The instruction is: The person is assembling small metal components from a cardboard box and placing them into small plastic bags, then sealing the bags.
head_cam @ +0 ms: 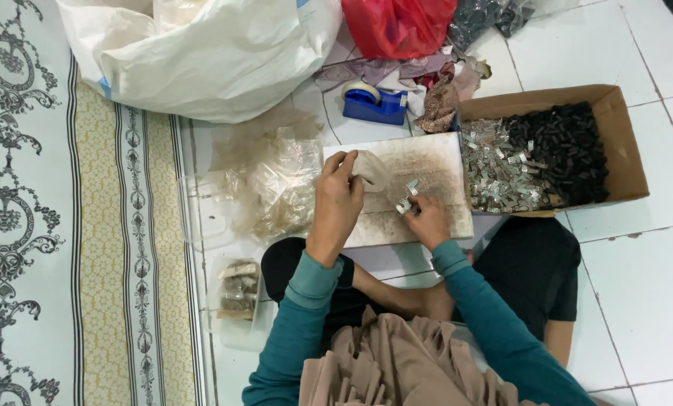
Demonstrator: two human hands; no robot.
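Left hand (337, 201) pinches one small clear plastic bag (372, 170) over the single white board (408, 188). Right hand (426, 219), fingers curled, grips a few small silver clips (407, 197), exact count unclear. One cardboard box (622, 128) just right: silver and black pieces, too many to count. One blue tape dispenser (374, 104) behind.

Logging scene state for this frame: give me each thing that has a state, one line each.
left hand: closed on a small clear bag, held open above the board
right hand: pinching small metal pieces on the board
board: flat on the floor, surface stained
cardboard box: open, holding silver and black parts
tape dispenser: upright on the floor, untouched
white sack: open, slumped
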